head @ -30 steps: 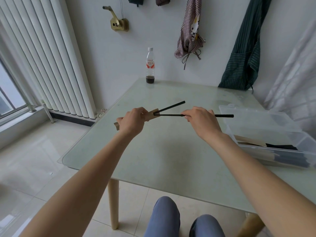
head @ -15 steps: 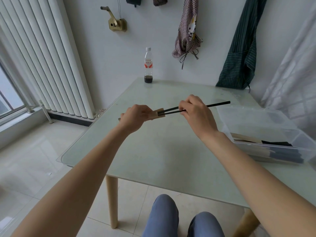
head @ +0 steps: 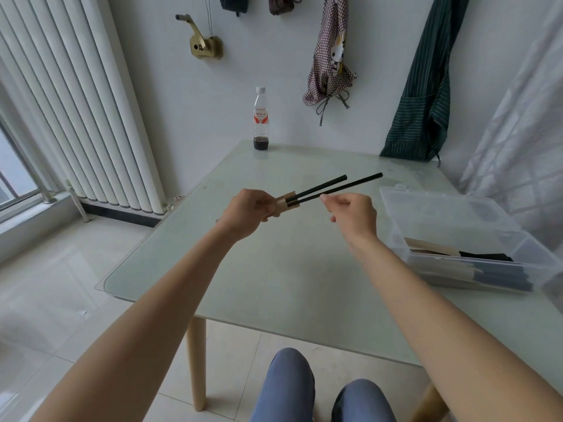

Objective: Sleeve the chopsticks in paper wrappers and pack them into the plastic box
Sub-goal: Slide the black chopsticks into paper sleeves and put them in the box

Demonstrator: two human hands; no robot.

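My left hand (head: 248, 213) grips a brown paper wrapper (head: 288, 203) above the table. Two black chopsticks (head: 332, 187) stick out of its open end, slanting up to the right and slightly spread. My right hand (head: 350, 213) hovers just right of the wrapper with its fingers curled. Its fingertips sit just under the lower chopstick, and its thumb is away from the stick. The clear plastic box (head: 457, 214) stands open on the table at the right, with several sleeved chopsticks (head: 475, 266) lying in its near side.
The pale glass table (head: 274, 269) has a drink bottle (head: 261, 120) at its far edge near the wall. Aprons hang on the wall behind. A white radiator (head: 76, 102) stands at the left. My knees show below the table's near edge.
The second chopstick went further into the wrapper beside the first. My right hand let go of it and dropped back slightly to the right.
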